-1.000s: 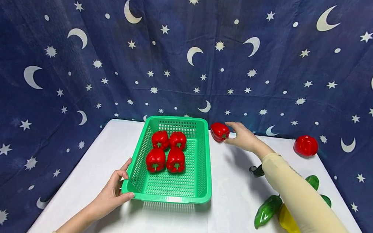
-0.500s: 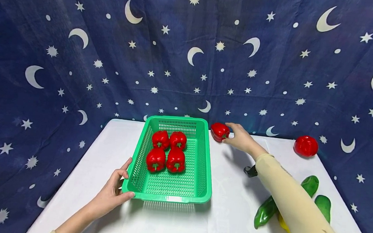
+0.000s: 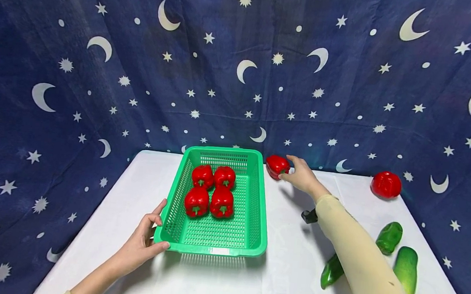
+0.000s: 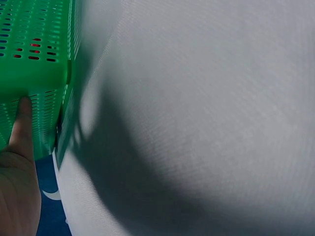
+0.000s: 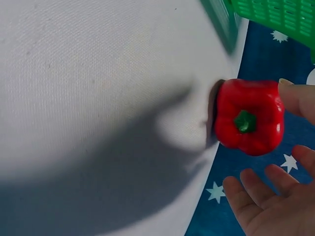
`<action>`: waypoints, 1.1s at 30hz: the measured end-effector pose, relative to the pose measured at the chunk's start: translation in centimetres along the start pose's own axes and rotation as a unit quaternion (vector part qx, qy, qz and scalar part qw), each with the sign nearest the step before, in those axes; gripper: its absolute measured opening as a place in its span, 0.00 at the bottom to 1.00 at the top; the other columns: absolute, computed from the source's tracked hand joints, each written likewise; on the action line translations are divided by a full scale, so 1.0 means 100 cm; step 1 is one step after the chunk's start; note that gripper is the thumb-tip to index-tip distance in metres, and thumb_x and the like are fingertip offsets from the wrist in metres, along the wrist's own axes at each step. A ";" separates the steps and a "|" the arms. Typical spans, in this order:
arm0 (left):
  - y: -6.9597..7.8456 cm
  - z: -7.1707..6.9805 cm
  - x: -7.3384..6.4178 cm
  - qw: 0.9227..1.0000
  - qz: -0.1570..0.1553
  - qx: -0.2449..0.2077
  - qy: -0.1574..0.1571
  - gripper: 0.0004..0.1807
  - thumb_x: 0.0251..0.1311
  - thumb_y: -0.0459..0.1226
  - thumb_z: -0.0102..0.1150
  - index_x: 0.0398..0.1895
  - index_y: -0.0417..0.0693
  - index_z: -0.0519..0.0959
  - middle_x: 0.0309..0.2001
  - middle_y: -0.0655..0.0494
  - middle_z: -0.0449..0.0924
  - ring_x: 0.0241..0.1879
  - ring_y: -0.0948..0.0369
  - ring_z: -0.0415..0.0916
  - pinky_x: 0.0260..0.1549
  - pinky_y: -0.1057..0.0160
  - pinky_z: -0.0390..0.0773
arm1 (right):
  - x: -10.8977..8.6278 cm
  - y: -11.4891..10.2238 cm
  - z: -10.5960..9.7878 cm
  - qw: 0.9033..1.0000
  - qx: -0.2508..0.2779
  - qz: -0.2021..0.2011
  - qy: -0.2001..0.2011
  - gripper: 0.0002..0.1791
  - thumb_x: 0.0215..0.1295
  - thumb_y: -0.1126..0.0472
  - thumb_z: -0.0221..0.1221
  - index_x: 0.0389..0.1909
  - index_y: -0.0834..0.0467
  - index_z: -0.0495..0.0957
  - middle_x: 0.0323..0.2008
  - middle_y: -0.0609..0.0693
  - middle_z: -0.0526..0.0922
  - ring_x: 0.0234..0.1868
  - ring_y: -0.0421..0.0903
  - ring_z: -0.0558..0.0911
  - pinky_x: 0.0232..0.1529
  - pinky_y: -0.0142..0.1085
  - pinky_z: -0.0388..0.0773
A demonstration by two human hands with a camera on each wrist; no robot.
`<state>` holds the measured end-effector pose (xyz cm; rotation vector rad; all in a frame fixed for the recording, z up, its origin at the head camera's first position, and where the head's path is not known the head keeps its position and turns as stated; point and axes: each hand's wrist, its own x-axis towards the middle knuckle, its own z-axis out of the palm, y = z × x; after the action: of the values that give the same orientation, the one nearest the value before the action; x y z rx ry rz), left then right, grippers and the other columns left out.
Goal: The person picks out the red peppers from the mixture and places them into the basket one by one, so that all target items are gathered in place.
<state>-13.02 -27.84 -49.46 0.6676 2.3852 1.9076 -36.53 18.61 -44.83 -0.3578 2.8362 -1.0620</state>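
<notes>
Just outside the right rim of the shallow green plastic basket with slotted walls [image 3: 193, 249], by its far corner, I had the glossy red bell pepper with a green stem [image 3: 276, 165], lying on its side on the white cloth-covered table [image 3: 290, 287]. Its long axis seemed to slant away from the basket's far corner, stem end turned to the right hand [image 3: 303, 177]. That hand was clearly the nearer, reaching in on the side away from the basket. Its thumb touched the pepper's edge or came very close, I could not settle which; the fingers were spread, a gap between them and the red skin, so I read that grip as released. At the basket's near left corner the left hand [image 3: 141, 241] was grasping it, thumb over the rim, fingers along the outer side. Left of the basket's bare right strip sat four upright-looking red peppers [image 3: 222, 204], two by two. I judged that everything turned on the approach from the right, since the basket's wall left little room for fingers on the pepper's other side.
</notes>
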 end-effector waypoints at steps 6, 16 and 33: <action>0.000 0.001 0.000 1.000 -0.001 -0.003 -0.002 0.23 0.65 0.24 0.61 0.52 0.41 0.57 0.83 0.50 0.34 0.64 0.36 0.67 0.39 0.59 0.80 | 0.007 0.006 0.007 1.000 0.017 0.011 0.009 0.47 0.68 0.53 0.65 0.78 0.65 0.52 0.74 0.70 0.56 0.70 0.66 0.64 0.68 0.61 0.62; -0.003 0.001 -0.001 1.000 0.003 -0.009 0.001 0.23 0.64 0.23 0.60 0.52 0.41 0.56 0.83 0.49 0.34 0.65 0.43 0.68 0.39 0.59 0.81 | 0.014 0.007 0.013 0.999 0.040 0.021 0.016 0.46 0.67 0.52 0.64 0.78 0.66 0.52 0.77 0.68 0.55 0.78 0.66 0.49 0.71 0.62 0.54; -0.005 0.001 0.000 1.000 -0.003 -0.020 -0.003 0.23 0.65 0.22 0.58 0.52 0.40 0.55 0.84 0.52 0.32 0.69 0.35 0.60 0.43 0.58 0.81 | 0.022 0.005 0.021 0.996 0.075 0.046 0.015 0.47 0.69 0.52 0.64 0.78 0.66 0.51 0.74 0.70 0.57 0.72 0.66 0.62 0.69 0.60 0.62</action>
<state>-13.18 -27.83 -49.91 0.6622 2.3350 1.9421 -38.38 17.13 -46.77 -0.1990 2.7462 -1.2616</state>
